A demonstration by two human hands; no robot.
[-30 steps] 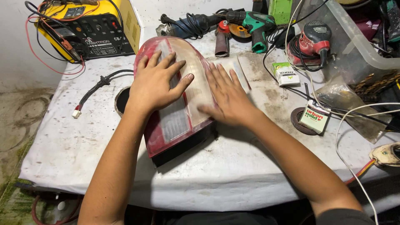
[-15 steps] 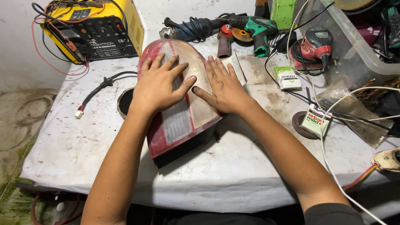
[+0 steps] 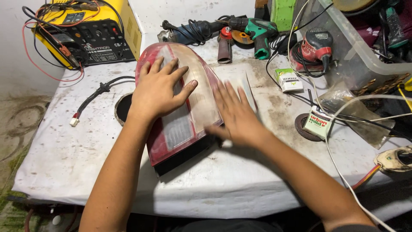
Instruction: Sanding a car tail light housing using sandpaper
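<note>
Tail-light lens [image 3: 182, 107], red and clear, lies flat in the middle of the white-covered bench [image 3: 64, 159], its long axis running away from the person. Far left, a yellow charger box [image 3: 92, 30] sits at the back corner with red leads trailing, and a black cable with a white plug [image 3: 92, 101] snakes toward the lens. Left hand [image 3: 156, 92] lies flat on the lens, fingers spread, pressing down, gripping nothing. Right hand [image 3: 236, 114], blurred, is open and flat at the lens's right edge, palm down, fingers together, nothing clamped. Beyond it, a green drill [image 3: 257, 32] and a red sander [image 3: 315, 47] crowd the back. Far right: a small green-and-white carton [image 3: 317, 122] on a dark disc.
</note>
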